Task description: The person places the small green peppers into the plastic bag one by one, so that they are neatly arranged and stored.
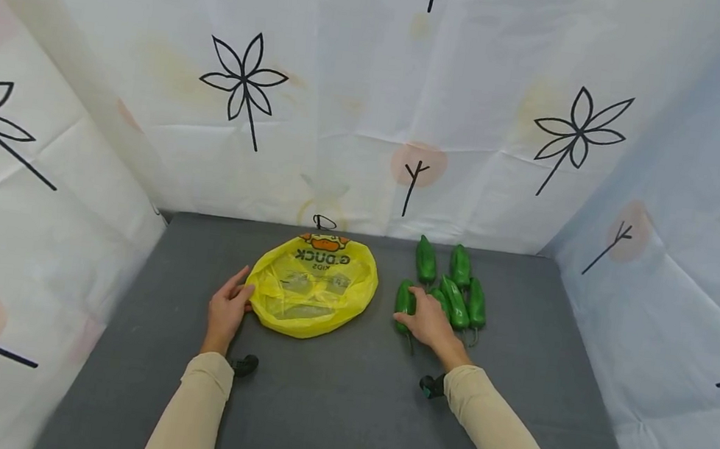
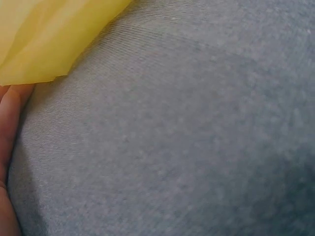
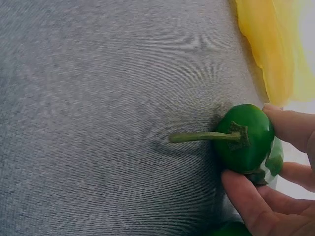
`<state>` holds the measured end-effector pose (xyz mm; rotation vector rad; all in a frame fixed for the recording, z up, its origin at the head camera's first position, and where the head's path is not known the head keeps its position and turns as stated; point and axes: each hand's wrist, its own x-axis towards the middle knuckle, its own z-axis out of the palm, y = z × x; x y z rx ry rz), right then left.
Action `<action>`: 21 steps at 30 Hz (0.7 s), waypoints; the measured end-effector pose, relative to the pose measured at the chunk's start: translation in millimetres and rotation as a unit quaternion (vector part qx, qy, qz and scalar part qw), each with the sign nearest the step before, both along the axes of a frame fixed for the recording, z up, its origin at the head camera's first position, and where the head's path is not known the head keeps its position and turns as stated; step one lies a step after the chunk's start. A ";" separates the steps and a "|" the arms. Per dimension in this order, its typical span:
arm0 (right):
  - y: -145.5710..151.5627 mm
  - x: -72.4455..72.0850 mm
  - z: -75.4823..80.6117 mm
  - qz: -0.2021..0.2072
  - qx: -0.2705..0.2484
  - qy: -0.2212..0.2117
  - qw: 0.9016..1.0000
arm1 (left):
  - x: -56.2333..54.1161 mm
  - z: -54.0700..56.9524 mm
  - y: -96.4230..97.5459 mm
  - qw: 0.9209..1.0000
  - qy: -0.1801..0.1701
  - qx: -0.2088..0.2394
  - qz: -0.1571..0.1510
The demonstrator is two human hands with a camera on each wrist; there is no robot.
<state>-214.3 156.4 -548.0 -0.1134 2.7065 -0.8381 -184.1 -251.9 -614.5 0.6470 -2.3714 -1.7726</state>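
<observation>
A yellow plastic bag (image 1: 306,315) with printed lettering lies on the grey table, its rim spread into a rough circle. My left hand (image 1: 228,311) holds the bag's left edge; in the left wrist view the yellow plastic (image 2: 44,44) covers the fingertips. To the right of the bag, my right hand (image 1: 432,321) grips a green pepper (image 3: 246,137) between thumb and fingers. The pepper's stem points toward the near side of the table. Several more green peppers (image 1: 454,305) lie grouped just beyond and to the right of that hand.
The grey table (image 1: 325,413) is enclosed by white patterned cloth (image 1: 347,104) at the back and both sides. Part of another pepper (image 3: 229,230) shows at the bottom of the right wrist view.
</observation>
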 end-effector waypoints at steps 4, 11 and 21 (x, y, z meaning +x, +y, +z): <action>1.4 -0.8 1.0 0.007 -0.006 0.003 1.000 | -0.8 0.0 1.3 1.000 -0.004 -0.012 -0.001; 3.3 -2.1 5.6 0.026 -0.024 0.013 0.999 | 1.0 1.3 1.6 1.000 0.001 -0.023 -0.004; 5.7 -12.0 24.8 0.042 -0.065 0.024 0.997 | 1.3 1.9 -0.3 1.000 -0.003 -0.019 0.004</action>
